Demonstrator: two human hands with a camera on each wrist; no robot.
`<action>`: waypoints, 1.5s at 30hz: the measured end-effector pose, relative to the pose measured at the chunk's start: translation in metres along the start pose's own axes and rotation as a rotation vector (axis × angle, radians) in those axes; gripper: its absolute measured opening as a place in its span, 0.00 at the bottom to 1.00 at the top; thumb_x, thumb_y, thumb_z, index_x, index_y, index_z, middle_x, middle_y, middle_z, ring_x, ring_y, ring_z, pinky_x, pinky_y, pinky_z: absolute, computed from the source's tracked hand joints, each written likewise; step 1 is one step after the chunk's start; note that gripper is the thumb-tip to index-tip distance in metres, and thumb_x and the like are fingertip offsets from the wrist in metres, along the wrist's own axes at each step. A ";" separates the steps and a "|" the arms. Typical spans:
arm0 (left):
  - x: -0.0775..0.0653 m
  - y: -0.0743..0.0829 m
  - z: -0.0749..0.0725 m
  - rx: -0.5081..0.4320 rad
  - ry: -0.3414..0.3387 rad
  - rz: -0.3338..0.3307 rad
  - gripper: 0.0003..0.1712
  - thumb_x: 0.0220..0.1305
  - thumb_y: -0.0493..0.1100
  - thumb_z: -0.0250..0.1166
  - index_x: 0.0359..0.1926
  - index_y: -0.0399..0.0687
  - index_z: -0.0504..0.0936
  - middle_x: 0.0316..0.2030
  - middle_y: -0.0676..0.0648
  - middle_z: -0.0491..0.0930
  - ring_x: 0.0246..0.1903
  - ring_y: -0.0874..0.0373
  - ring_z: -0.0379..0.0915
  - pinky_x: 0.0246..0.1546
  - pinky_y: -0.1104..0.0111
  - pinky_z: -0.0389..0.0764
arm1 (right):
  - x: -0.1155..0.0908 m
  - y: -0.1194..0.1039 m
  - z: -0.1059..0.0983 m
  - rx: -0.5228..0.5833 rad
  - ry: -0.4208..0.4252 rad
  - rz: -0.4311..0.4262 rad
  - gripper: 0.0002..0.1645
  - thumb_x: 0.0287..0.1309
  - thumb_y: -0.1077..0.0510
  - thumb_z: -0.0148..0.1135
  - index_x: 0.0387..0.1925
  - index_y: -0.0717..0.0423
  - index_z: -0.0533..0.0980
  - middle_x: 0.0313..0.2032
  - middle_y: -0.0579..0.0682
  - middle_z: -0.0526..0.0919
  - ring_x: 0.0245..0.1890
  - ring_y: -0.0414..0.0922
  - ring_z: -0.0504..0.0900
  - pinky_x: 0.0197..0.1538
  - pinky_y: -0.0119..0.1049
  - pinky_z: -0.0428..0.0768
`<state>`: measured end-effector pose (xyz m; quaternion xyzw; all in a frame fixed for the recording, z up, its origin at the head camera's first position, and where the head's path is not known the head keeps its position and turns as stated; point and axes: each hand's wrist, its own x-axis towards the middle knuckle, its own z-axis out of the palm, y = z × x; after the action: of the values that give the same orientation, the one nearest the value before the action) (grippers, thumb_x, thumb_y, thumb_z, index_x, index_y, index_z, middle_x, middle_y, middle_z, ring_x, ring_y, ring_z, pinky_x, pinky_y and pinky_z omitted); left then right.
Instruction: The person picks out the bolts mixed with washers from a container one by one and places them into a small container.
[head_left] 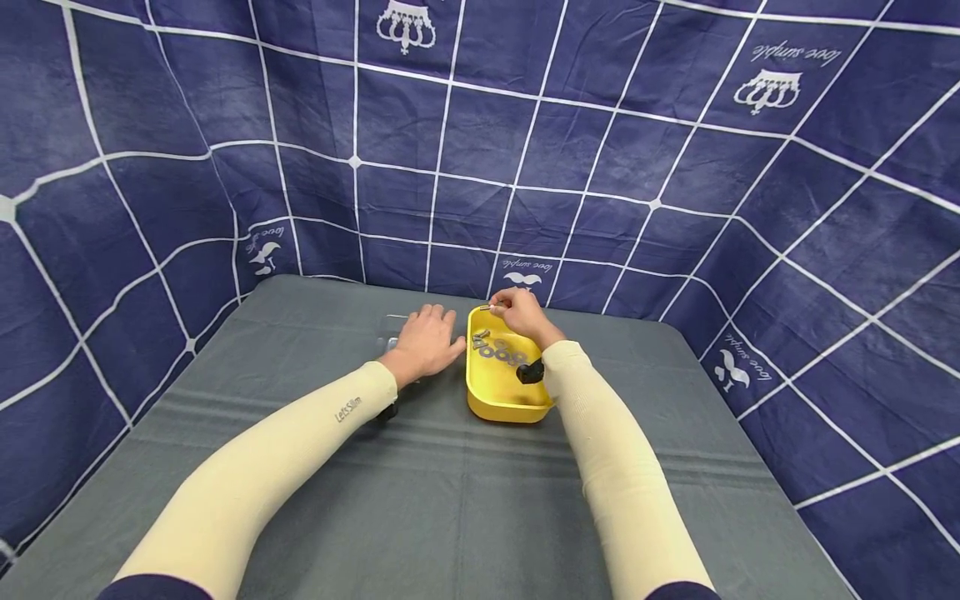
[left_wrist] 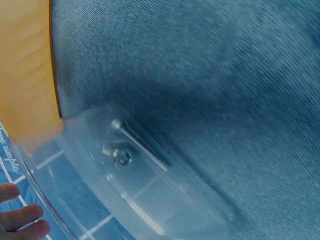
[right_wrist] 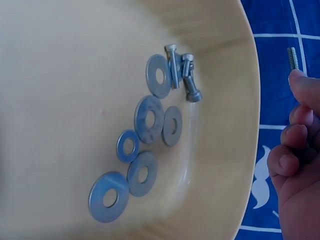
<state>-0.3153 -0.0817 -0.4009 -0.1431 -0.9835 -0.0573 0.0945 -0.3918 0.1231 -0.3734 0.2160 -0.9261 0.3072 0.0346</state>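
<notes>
Right wrist view showed a small threaded screw (right_wrist: 293, 58) pinched between thumb and fingers of the right hand (head_left: 522, 313), which was raised at the far end of a yellow tray (head_left: 510, 412). Inside the tray's far half lay six flat washers (right_wrist: 142, 130), some overlapping, with a cluster of screws (right_wrist: 172, 70) beside them. Just left of the tray stood a clear container (left_wrist: 85, 165) with a long bolt (left_wrist: 145, 145) and a ring-shaped metal piece (left_wrist: 117, 161) in it. The left hand (head_left: 427, 337) was over this container, its fingers extended and a little apart, holding nothing visible; whether it touched the container could not be told. Both stood on a grey cloth-covered table (head_left: 450, 500), with blue, white-lined drapes (head_left: 480, 125) at the far side, left and right. The left hand hid much of the clear container from the head camera, and the pinched screw's lower end was covered by the thumb.
</notes>
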 end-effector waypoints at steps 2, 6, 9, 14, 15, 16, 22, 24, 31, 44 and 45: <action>-0.001 -0.003 -0.001 0.004 0.000 -0.008 0.35 0.71 0.60 0.51 0.68 0.39 0.70 0.59 0.37 0.73 0.63 0.41 0.67 0.64 0.46 0.69 | 0.001 -0.002 0.000 0.007 -0.001 -0.002 0.11 0.68 0.59 0.61 0.45 0.60 0.83 0.27 0.49 0.75 0.30 0.44 0.71 0.39 0.35 0.69; -0.004 -0.008 -0.004 0.013 -0.011 -0.023 0.36 0.71 0.61 0.51 0.69 0.40 0.70 0.61 0.37 0.73 0.64 0.41 0.66 0.64 0.46 0.69 | 0.003 -0.005 0.002 0.019 -0.006 -0.009 0.09 0.68 0.60 0.62 0.44 0.60 0.83 0.25 0.48 0.74 0.28 0.43 0.70 0.37 0.34 0.69; -0.005 -0.013 -0.004 0.012 -0.019 -0.036 0.37 0.71 0.61 0.50 0.69 0.40 0.69 0.61 0.37 0.72 0.64 0.42 0.66 0.64 0.46 0.68 | 0.004 -0.008 0.003 0.023 -0.016 -0.014 0.08 0.68 0.60 0.62 0.43 0.59 0.83 0.25 0.47 0.73 0.27 0.43 0.69 0.36 0.33 0.68; -0.009 -0.021 -0.004 0.012 -0.008 -0.047 0.37 0.71 0.60 0.51 0.69 0.39 0.69 0.61 0.36 0.72 0.64 0.41 0.66 0.63 0.45 0.69 | 0.007 -0.012 0.007 0.042 -0.034 -0.049 0.09 0.67 0.61 0.62 0.43 0.63 0.83 0.22 0.45 0.70 0.24 0.41 0.67 0.32 0.32 0.66; -0.011 -0.023 -0.005 0.010 -0.005 -0.049 0.37 0.71 0.60 0.51 0.69 0.39 0.69 0.61 0.36 0.72 0.64 0.41 0.66 0.63 0.44 0.69 | 0.008 -0.013 0.008 0.047 -0.037 -0.056 0.10 0.67 0.61 0.62 0.43 0.63 0.83 0.22 0.45 0.70 0.23 0.41 0.67 0.32 0.32 0.65; -0.012 -0.025 -0.006 0.011 -0.003 -0.052 0.36 0.71 0.60 0.51 0.69 0.39 0.69 0.61 0.36 0.72 0.63 0.41 0.66 0.62 0.44 0.69 | 0.009 -0.013 0.009 0.052 -0.041 -0.060 0.09 0.67 0.61 0.62 0.43 0.63 0.83 0.21 0.45 0.69 0.23 0.40 0.67 0.31 0.31 0.65; -0.018 -0.036 -0.009 0.019 -0.002 -0.074 0.36 0.71 0.59 0.50 0.69 0.39 0.69 0.61 0.35 0.72 0.64 0.40 0.66 0.62 0.44 0.69 | 0.012 -0.017 0.017 0.039 -0.052 -0.055 0.08 0.67 0.60 0.62 0.42 0.60 0.83 0.21 0.44 0.69 0.22 0.40 0.66 0.31 0.32 0.65; -0.020 -0.039 -0.009 0.016 -0.006 -0.081 0.36 0.71 0.59 0.51 0.69 0.39 0.69 0.62 0.35 0.71 0.65 0.40 0.65 0.63 0.43 0.68 | 0.012 -0.019 0.019 0.036 -0.050 -0.054 0.09 0.67 0.59 0.62 0.42 0.60 0.83 0.22 0.44 0.69 0.22 0.40 0.66 0.31 0.32 0.65; -0.026 -0.052 -0.009 0.016 -0.011 -0.084 0.37 0.71 0.58 0.50 0.70 0.38 0.67 0.63 0.34 0.70 0.66 0.39 0.64 0.63 0.43 0.67 | 0.015 -0.025 0.026 0.043 -0.062 -0.051 0.10 0.66 0.60 0.62 0.43 0.61 0.84 0.22 0.44 0.72 0.23 0.40 0.69 0.30 0.31 0.68; -0.033 -0.068 -0.010 0.015 -0.024 -0.095 0.36 0.72 0.57 0.51 0.70 0.38 0.68 0.64 0.33 0.71 0.66 0.38 0.64 0.62 0.40 0.67 | 0.020 -0.035 0.035 0.027 -0.067 -0.073 0.06 0.65 0.59 0.64 0.40 0.57 0.84 0.21 0.43 0.72 0.21 0.39 0.68 0.29 0.31 0.68; -0.033 -0.070 -0.009 0.017 -0.026 -0.096 0.36 0.72 0.57 0.51 0.70 0.38 0.68 0.64 0.33 0.70 0.66 0.37 0.64 0.62 0.40 0.68 | 0.020 -0.036 0.036 0.026 -0.067 -0.077 0.07 0.65 0.60 0.64 0.40 0.57 0.84 0.21 0.43 0.72 0.22 0.39 0.68 0.29 0.31 0.68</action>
<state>-0.3026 -0.1584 -0.4045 -0.0959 -0.9908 -0.0516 0.0800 -0.3925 0.0690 -0.3784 0.2620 -0.9138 0.3101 0.0126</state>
